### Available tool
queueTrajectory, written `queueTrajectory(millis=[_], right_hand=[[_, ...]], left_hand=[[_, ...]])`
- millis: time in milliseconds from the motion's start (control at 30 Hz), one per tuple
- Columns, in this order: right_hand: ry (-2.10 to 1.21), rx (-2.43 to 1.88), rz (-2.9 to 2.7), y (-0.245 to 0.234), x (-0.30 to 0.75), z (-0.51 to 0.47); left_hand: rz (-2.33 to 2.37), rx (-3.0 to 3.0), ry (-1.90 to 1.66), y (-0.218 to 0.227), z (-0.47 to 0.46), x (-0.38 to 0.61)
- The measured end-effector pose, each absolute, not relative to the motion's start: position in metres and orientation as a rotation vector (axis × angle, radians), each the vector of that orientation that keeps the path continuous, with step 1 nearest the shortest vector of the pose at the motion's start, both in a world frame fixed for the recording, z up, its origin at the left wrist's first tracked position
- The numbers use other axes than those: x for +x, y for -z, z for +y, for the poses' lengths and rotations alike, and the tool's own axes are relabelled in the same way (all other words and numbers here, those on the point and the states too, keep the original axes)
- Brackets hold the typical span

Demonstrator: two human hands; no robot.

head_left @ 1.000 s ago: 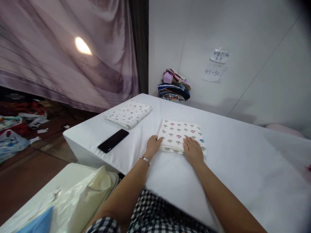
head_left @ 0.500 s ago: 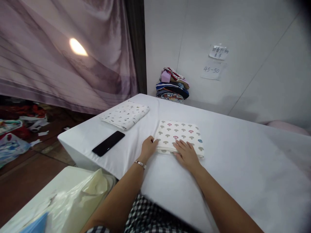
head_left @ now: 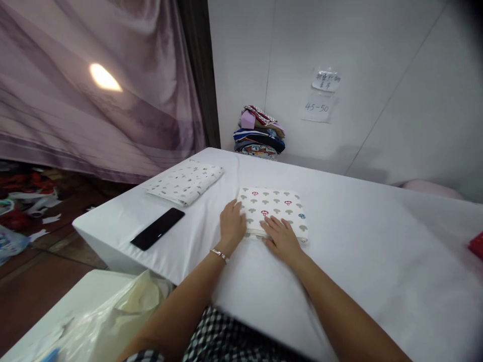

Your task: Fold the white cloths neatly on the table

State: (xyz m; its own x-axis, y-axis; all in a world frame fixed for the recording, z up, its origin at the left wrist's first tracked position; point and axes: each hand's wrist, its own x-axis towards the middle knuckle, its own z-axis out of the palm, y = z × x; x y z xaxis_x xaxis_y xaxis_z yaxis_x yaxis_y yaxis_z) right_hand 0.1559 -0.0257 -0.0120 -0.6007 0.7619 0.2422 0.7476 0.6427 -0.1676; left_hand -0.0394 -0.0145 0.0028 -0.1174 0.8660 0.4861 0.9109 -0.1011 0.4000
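Observation:
A folded white cloth with a mushroom print [head_left: 277, 208] lies on the white table [head_left: 362, 261] in front of me. My left hand [head_left: 232, 226] rests at its left near corner, fingers curled over the edge, a bracelet on the wrist. My right hand [head_left: 281, 237] lies flat on the cloth's near edge with fingers stretched out. A second folded cloth with small prints [head_left: 184, 181] sits farther left, apart from both hands.
A black phone [head_left: 157, 229] lies near the table's left edge. A stack of coloured folded clothes [head_left: 258, 133] stands at the far wall under paper notes [head_left: 320, 95]. A plastic bag [head_left: 113, 317] on a white box sits low left. A red object [head_left: 476, 245] shows at right.
The view has swung right and slightly up. My left hand has slid up along the cloth's left edge, and my right hand has shifted a little left on the near edge.

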Motion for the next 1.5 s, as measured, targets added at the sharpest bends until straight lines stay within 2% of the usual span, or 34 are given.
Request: queueTrajectory(millis=[133,300,633,800,1033,1300,1500], right_hand=[[-0.081,-1.223,-2.551,0.013,0.155,-0.027],[-0.213,-1.269,-2.551,0.008,0.156,-0.029],[-0.507,-1.324,-2.509,-0.018,0.176,-0.035],[-0.441,-1.28,-2.431,-0.019,0.185,-0.042],[-0.132,-1.528,-2.426,-0.007,0.21,-0.061],[-0.069,-1.718,-2.288,0.007,0.235,-0.067],[0.028,-1.685,-2.256,0.011,0.223,-0.072]], left_hand=[[-1.706,-2.326,0.817,-0.007,-0.013,-0.009],[-1.765,-2.388,0.694,0.01,-0.009,0.0],[-1.728,-2.346,0.749,0.016,-0.012,-0.001],[-1.731,-2.368,0.793,0.016,-0.012,-0.001],[-1.722,-2.391,0.805,0.013,-0.013,-0.002],[-1.739,-2.413,0.817,0.013,-0.013,-0.001],[-1.743,-2.424,0.851,0.014,-0.014,-0.002]])
